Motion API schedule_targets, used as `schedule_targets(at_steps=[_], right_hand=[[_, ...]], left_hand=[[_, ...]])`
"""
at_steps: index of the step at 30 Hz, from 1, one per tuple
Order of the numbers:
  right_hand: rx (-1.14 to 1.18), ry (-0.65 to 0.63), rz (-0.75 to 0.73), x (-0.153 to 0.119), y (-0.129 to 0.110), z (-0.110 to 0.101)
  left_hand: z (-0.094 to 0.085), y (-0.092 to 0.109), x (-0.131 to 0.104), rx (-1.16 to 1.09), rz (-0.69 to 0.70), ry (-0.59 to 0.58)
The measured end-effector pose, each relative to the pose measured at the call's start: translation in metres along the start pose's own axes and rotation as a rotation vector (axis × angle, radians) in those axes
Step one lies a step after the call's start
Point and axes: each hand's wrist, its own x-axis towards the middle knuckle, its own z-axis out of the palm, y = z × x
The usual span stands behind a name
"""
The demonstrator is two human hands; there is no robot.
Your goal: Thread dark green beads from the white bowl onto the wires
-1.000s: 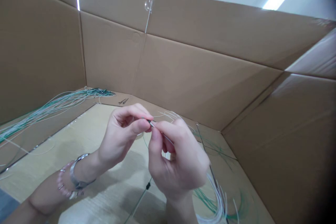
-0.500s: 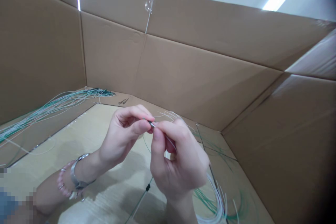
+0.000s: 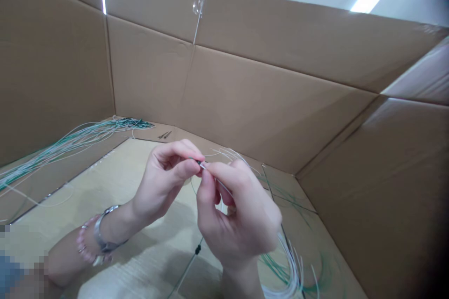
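Note:
Between finger and thumb, my left hand (image 3: 168,173) pinches a small dark connector (image 3: 199,162), mostly covered by the fingertips. A white wire (image 3: 220,183) runs from it into my right hand (image 3: 238,210), which is closed on the wire close to the connector. The fingertips of both hands nearly meet above the pale board. A thin green wire hangs below my hands. Lower down, a small black piece (image 3: 198,249) sits on green and white wires that lead toward the bottom edge.
A long bundle of green and white wires (image 3: 70,145) lies along the left side. Small metal pieces (image 3: 164,135) rest behind the board (image 3: 105,173). More coiled wires (image 3: 291,271) are at the lower right. Cardboard walls (image 3: 245,84) enclose the back and sides.
My right hand has shifted slightly left, closer to the left fingertips, and less of the white wire shows at the connector. My left hand stays nearly still.

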Motion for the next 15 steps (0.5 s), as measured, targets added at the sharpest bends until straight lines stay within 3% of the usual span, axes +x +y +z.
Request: schedule_targets(at_steps=[10,15], right_hand=[[-0.008,0.009,0.014,-0.001,-0.002,-0.002],[-0.044,0.005,-0.002,0.001,-0.003,-0.005]], left_hand=[[-0.005,-0.003,-0.001,0.140,0.092,0.007],[-0.013,-0.003,-0.001,0.271,0.223,-0.044]])
